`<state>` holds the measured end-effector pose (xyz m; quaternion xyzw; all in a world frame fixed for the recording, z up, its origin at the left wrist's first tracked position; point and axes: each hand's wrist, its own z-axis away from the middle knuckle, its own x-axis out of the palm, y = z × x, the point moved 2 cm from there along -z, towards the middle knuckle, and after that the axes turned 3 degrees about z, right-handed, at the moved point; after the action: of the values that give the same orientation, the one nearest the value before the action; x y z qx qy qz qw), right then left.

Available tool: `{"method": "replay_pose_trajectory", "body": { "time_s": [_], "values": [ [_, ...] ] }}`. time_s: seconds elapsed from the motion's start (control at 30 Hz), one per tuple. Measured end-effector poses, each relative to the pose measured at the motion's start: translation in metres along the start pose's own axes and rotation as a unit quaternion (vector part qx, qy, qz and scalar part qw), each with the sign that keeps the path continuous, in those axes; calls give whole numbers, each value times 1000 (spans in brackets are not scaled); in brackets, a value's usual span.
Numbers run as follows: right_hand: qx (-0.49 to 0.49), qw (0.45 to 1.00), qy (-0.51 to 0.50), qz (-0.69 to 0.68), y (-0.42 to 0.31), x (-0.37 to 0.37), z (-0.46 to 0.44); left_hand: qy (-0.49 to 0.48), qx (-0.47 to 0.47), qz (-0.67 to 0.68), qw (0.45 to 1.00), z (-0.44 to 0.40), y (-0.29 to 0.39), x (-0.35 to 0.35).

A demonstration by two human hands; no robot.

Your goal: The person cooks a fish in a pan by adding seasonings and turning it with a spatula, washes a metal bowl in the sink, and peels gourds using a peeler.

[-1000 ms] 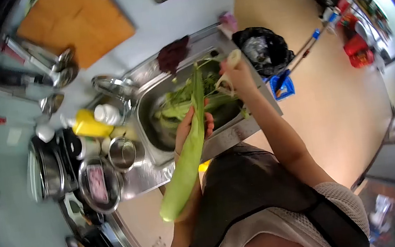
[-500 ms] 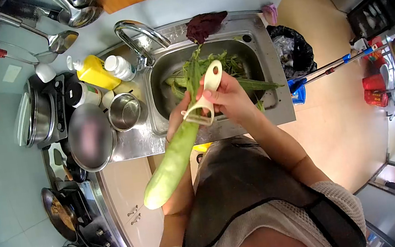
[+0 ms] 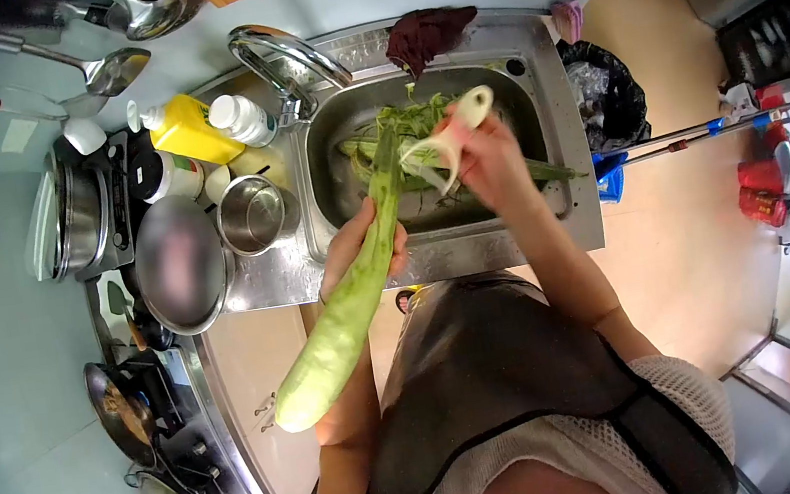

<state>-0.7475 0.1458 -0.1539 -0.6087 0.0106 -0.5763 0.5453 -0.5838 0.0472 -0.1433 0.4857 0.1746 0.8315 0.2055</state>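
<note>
My left hand (image 3: 351,249) is wrapped around a long luffa gourd (image 3: 336,341). Its thick, pale, peeled end points toward me, and the thin end, with darker green skin left on it, reaches over the sink (image 3: 309,173). In my right hand (image 3: 493,164) is a cream-coloured peeler (image 3: 471,107), held just right of the gourd's thin end, with its blade slightly blurred and apart from the gourd. Green peelings (image 3: 418,122) lie heaped in the sink, and another unpeeled green gourd (image 3: 551,170) rests across the sink's right side, partly behind my right hand.
A faucet (image 3: 288,60) arches over the sink's back left. A dark red cloth (image 3: 426,38) lies on the back rim. Left of the sink stand a metal pot (image 3: 251,215), a yellow bottle (image 3: 194,131) and an oval dish (image 3: 185,322). A black-lined bin (image 3: 611,95) is at the right.
My right hand has moved the peeler up and right, off the gourd. My left hand still grips the gourd, whose thick end has shifted slightly left and nearer to me.
</note>
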Motion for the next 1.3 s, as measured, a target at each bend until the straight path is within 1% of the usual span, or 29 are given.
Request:
{"method": "replay_pose_trajectory", "body": {
  "time_s": [0.03,0.07,0.1,0.13,0.17,0.2,0.23,0.27,0.3,0.33,0.4,0.47,0.5,0.53,0.6,0.63,0.7,0.73,0.8,0.87,0.93,0.97,1.03,1.07,1.13,1.17,1.2,1.23,1.3],
  "values": [
    [37,996,-85,-10,4,11,12,16,11,-20,1000,-1,0,0],
    [88,990,-112,-10,6,24,19,29,21,-40,999,-2,1,2],
    [91,987,-134,-8,15,27,18,28,17,-42,999,-2,2,9],
    [94,983,-157,-6,22,29,16,77,12,-93,993,2,5,21],
    [114,983,-140,22,18,34,13,125,9,-143,982,4,7,27],
    [70,991,-95,61,19,21,-7,125,6,-146,981,2,6,22],
    [57,992,4,115,11,4,-33,85,-11,-124,989,-2,3,13],
    [-22,980,64,186,17,-32,-70,46,-30,-100,993,-2,-2,9],
    [15,956,198,217,10,-53,-85,47,-42,-93,994,-2,-5,10],
    [100,928,308,185,10,-74,-100,45,-42,-97,993,0,-5,18],
    [78,922,333,180,10,-80,-92,54,15,-64,996,10,-3,36],
    [-25,983,143,114,-2,-57,-61,46,14,-93,995,6,-1,26],
    [-32,986,150,67,-7,-35,-41,37,14,-123,992,6,0,23],
    [-30,986,151,64,-1,-33,-31,40,12,-124,991,6,0,24],
    [101,982,110,120,12,-30,-15,81,42,-129,987,6,3,29],
    [97,982,111,117,19,-25,-7,79,42,-133,987,5,4,35],
    [166,985,-5,40,36,-10,4,121,71,-157,978,4,3,46],
    [165,986,-3,39,40,-7,2,120,69,-158,978,2,2,47],
    [200,971,-123,-52,44,1,-4,153,15,-163,975,-3,-2,43],
    [217,963,-138,-76,42,3,-8,140,18,-159,977,-1,-4,36],
    [130,987,-98,2,33,4,-14,131,23,-151,980,9,-4,34],
    [133,986,-99,2,28,3,-18,60,42,-124,990,19,-3,37],
    [51,992,6,119,12,-7,-29,-86,52,-72,992,30,3,36],
    [52,991,6,119,8,-8,-33,-108,52,-120,985,29,3,34],
    [-6,984,12,179,-3,-5,-39,-32,25,-204,978,27,3,36],
    [-27,979,7,204,-10,7,-31,-32,28,-203,978,24,5,39],
    [-28,978,5,206,-15,14,-29,-34,24,-245,969,21,7,41],
    [-55,965,-5,255,-20,20,-26,-36,19,-286,957,18,10,44],
    [-122,940,-33,316,-25,28,-27,-31,20,-268,963,14,20,49]
  ]
}}
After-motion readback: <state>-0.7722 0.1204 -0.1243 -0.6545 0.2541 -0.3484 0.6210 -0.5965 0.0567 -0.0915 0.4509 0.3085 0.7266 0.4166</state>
